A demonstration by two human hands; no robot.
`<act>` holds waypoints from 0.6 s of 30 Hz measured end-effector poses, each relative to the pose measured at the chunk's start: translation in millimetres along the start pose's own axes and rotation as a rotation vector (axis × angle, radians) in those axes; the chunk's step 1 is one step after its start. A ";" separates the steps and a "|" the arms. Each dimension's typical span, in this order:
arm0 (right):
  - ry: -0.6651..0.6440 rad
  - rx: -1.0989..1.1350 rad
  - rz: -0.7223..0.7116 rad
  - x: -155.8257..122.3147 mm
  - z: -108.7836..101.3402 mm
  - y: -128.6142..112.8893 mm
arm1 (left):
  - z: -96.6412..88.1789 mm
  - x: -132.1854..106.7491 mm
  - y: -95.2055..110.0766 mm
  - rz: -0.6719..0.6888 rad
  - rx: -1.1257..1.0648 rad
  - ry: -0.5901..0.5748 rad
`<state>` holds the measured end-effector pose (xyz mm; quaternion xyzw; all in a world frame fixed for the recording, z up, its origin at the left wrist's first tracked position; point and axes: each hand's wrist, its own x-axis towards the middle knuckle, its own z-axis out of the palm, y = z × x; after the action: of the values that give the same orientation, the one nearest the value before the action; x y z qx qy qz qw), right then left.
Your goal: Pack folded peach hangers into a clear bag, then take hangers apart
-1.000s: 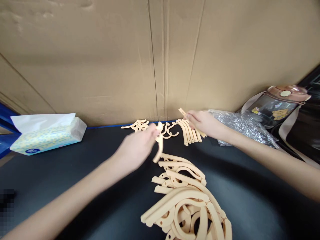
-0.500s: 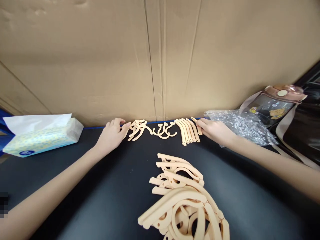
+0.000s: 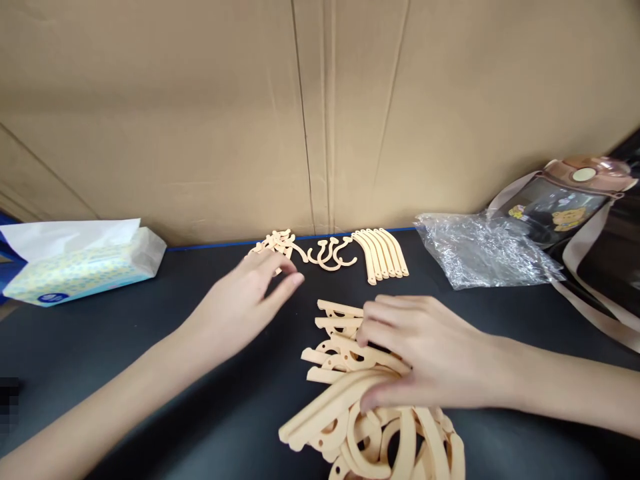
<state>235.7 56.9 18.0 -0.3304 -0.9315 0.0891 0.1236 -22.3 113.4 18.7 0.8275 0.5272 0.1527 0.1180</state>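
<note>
A heap of beige plastic hanger parts (image 3: 345, 413) lies on the black table (image 3: 200, 413) in front of me. My right hand (image 3: 415, 353) rests on top of this heap with its fingers curled over the pieces. My left hand (image 3: 245, 303) hovers open over the table, just left of the heap, fingers loosely spread and holding nothing. Along the far edge lie three sorted groups: small clips (image 3: 277, 243), curved hooks (image 3: 333, 253) and a row of straight arms (image 3: 383, 257).
A cardboard wall (image 3: 320, 113) stands behind the table. A tissue pack (image 3: 80, 263) sits at the far left. Crumpled clear plastic (image 3: 480, 253) and a water bottle with a strap (image 3: 565, 203) lie at the right.
Both hands have drawn back from the sorted groups at the far edge. My right hand has come down onto the near heap; my left hand has moved toward it.
</note>
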 end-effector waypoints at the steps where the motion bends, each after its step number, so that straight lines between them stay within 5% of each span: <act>1: -0.024 0.007 -0.025 -0.4 0.3 -7.2 | -1.8 -5.5 8.7 0.003 -0.064 -0.109; 3: -0.070 0.025 -0.066 -1.2 0.4 -12.5 | -3.6 -14.3 21.6 0.023 -0.162 -0.277; 6: -0.118 0.160 -0.026 -0.3 -1.9 -7.7 | -3.3 -18.0 29.5 0.035 -0.283 -0.339; 11: 0.129 0.615 0.395 4.0 -5.1 1.6 | -0.3 -6.2 32.9 -0.028 -0.783 -0.534; 13: 0.284 0.741 0.448 5.7 -4.9 2.8 | 3.9 -1.7 36.6 -0.091 -0.998 -0.477; 18: 0.494 0.747 0.436 9.5 -9.9 8.7 | 14.6 6.6 50.0 -0.147 -1.201 -0.117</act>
<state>236.6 70.4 26.9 -0.4618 -0.6880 0.3597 0.4289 27.6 98.1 23.8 0.5848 0.3971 0.3694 0.6032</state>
